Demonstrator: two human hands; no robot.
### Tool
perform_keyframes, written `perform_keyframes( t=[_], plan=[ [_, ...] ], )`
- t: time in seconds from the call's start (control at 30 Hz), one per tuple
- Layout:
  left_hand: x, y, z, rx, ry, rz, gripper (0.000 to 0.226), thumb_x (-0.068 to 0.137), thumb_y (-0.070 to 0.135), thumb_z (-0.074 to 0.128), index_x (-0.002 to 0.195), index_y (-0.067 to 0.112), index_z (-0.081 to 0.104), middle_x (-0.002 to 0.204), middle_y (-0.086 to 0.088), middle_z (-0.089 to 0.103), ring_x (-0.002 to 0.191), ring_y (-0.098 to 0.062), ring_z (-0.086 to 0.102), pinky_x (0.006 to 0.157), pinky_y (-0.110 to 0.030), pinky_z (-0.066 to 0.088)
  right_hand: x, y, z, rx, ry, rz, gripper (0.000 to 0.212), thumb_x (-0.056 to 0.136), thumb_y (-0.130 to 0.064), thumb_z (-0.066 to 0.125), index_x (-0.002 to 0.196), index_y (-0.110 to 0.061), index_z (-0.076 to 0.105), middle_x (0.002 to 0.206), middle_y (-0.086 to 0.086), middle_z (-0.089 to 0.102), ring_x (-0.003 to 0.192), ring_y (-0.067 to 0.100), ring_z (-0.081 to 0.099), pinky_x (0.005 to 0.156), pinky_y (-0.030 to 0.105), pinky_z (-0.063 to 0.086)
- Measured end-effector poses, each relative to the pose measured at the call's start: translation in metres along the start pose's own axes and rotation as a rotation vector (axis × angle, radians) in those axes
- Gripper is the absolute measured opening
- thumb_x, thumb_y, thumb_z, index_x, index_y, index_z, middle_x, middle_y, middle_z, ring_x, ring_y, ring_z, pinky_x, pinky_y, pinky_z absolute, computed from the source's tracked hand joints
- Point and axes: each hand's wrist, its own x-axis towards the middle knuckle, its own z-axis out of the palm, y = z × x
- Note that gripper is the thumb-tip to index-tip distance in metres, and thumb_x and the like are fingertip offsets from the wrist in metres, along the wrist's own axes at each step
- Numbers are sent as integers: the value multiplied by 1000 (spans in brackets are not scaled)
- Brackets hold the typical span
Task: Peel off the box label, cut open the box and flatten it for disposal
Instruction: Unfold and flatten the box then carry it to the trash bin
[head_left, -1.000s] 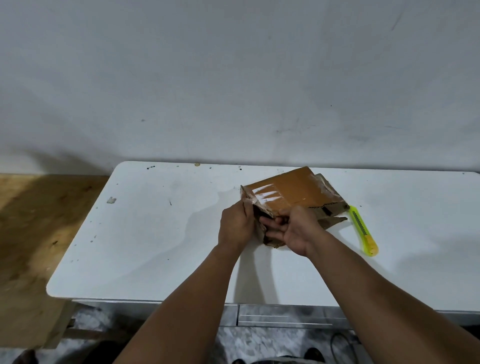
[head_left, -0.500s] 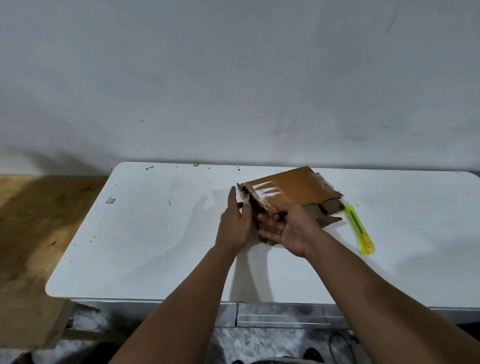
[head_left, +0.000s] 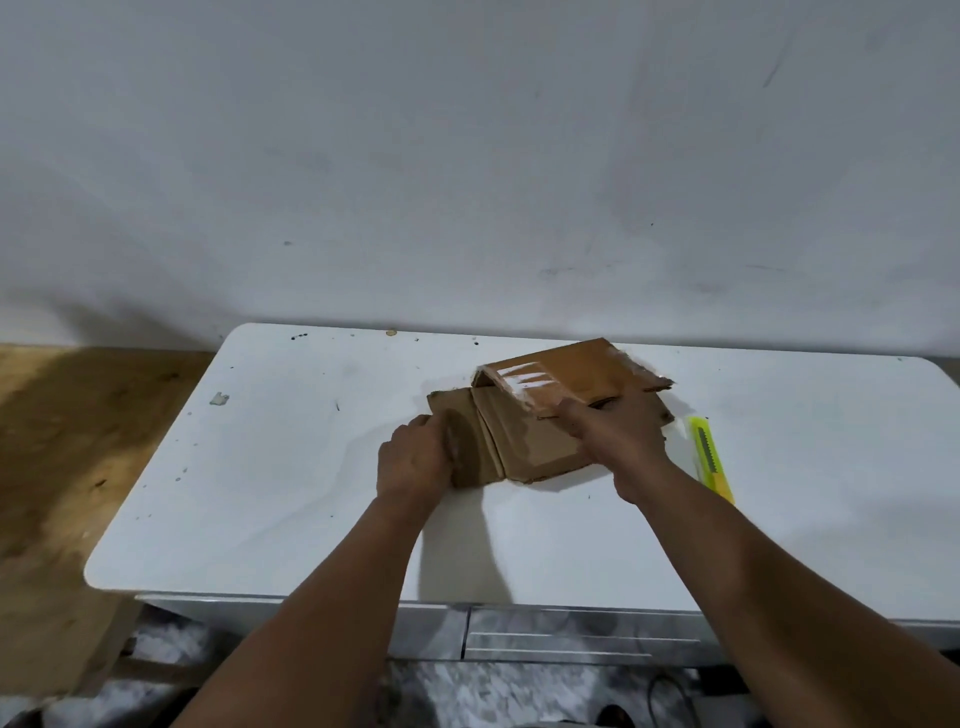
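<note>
Two hands work a cut-open box (head_left: 540, 415) lying on the white bench (head_left: 291, 467), toward its far edge and a little right of centre. Left hand (head_left: 415, 460) rests on the near-left flap, fingers curled over its edge, its grip closed on the cardboard. Right hand (head_left: 618, 434) lies on the right part of the box, palm down; whether its grip pinches the cardboard or only presses cannot be told, since the fingers are hidden behind the hand. Upper panel of the box, streaked with white label residue, stands tilted above the lower panels, so the box is not yet flat. Knife (head_left: 709, 457), yellow-green, lies on the bench just right of the box, untouched, partly hidden by the right forearm.

Step in hand, as judged: flattening. No label is seen, and the sides look already opened, which places the task in its last stage. Next move calls for the raised panel to be folded down onto the bench and pressed along its creases while the left hand holds the spread flap from springing back.
</note>
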Motion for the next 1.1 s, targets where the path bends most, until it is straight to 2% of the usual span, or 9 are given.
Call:
perform_keyframes(
  t=[0.1, 0.17, 0.3, 0.37, 0.6, 0.73, 0.87, 1.0, 1.1],
  plan=[
    [3, -10, 4, 102, -8, 39, 45, 99, 21, 42, 144, 28, 45, 126, -3, 62, 116, -31, 52, 89, -39, 43, -4, 9, -1, -220, -113, -58, 29, 81, -39, 71, 105, -31, 57, 86, -17, 58, 81, 5, 58, 63, 25, 44],
    [4, -16, 6, 159, -5, 58, 43, 98, 17, 45, 139, 28, 50, 129, -1, 61, 122, -31, 46, 90, -40, 43, -6, 15, -1, -361, -172, -122, 20, 83, -39, 67, 99, -35, 56, 83, -16, 60, 79, 8, 60, 65, 30, 50],
    [6, -26, 3, 330, 103, 145, 50, 84, 5, 67, 130, 23, 59, 144, -6, 51, 123, -36, 47, 83, -43, 47, -1, 31, 1, -606, -136, -285, 34, 85, -21, 58, 119, -25, 64, 86, -6, 67, 82, 21, 65, 68, 31, 52],
    [9, -28, -1, 421, 105, 235, 51, 78, 3, 73, 124, 23, 64, 135, -5, 57, 115, -34, 53, 79, -41, 47, 6, 37, 2, -683, -96, -358, 33, 88, -23, 54, 119, -27, 64, 85, -4, 68, 77, 20, 64, 63, 28, 48],
    [31, -47, -15, 481, -37, 320, 48, 87, 9, 60, 131, 28, 62, 127, 6, 68, 115, -27, 59, 93, -35, 44, 16, 15, 3, -993, 111, -671, 28, 84, -44, 49, 96, -35, 73, 97, -1, 66, 96, 24, 60, 71, 30, 45],
    [23, -55, -11, 286, -139, 234, 58, 100, 15, 37, 156, 28, 35, 163, 7, 35, 149, -32, 28, 119, -47, 23, 12, 2, 5, -1067, 115, -763, 29, 83, -41, 50, 95, -34, 75, 95, -1, 63, 97, 27, 56, 78, 36, 41],
    [8, -44, 0, 235, -225, 135, 71, 101, 57, 20, 162, 22, 13, 171, 1, 5, 156, -37, -4, 122, -58, -4, 16, 12, 7, -1083, 70, -728, 22, 84, -39, 56, 97, -33, 73, 110, -1, 61, 109, 24, 53, 93, 40, 40],
    [2, -37, 12, 315, -211, 140, 106, 78, 72, -9, 161, 7, 2, 170, -14, -4, 155, -38, -9, 124, -51, -5, 14, 23, 8, -1022, -29, -692, 18, 91, -35, 51, 94, -29, 67, 82, -9, 66, 82, 18, 55, 93, 36, 44],
    [2, -36, 8, 287, -232, 225, 91, 93, 64, 7, 160, 2, 6, 168, -21, -1, 156, -38, -2, 126, -45, 3, 10, 26, 7, -1010, -59, -676, 16, 93, -37, 52, 94, -30, 65, 81, -11, 66, 79, 16, 49, 77, 30, 41]
  ],
)
